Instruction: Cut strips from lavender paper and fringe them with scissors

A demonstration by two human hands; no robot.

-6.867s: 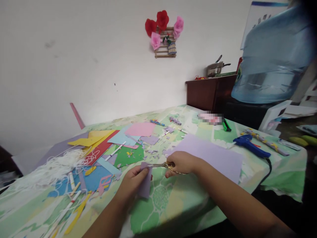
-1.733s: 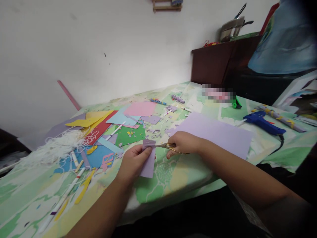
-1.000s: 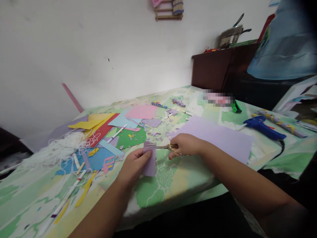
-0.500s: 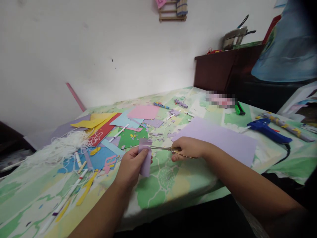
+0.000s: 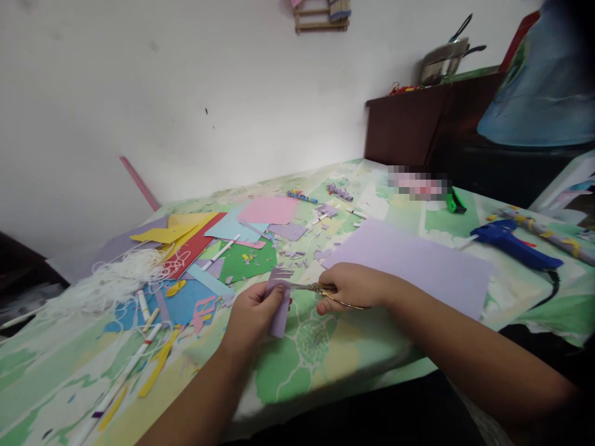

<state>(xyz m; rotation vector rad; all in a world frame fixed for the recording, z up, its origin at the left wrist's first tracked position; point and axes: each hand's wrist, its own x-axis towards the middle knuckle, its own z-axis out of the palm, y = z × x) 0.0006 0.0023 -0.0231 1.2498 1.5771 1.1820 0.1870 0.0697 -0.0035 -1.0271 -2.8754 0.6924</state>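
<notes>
My left hand pinches a small strip of purple paper between thumb and fingers, above the tablecloth. Slits cut into the strip's upper part leave a fringe along its right side. My right hand grips gold-coloured scissors by the handles. Their blades point left and meet the strip's right edge close to my left thumb; the tips are hard to make out. Under and behind my right hand lies a large purple sheet.
Coloured paper sheets, such as a pink sheet and a green piece, lie among scraps and markers. Tangled white string is at left. A blue glue gun and a green cutter lie at right.
The scissors have moved slightly lower along the purple strip, and their handles are spread wider. The strip's fringe shows more plainly. The whole view has shifted a little.
</notes>
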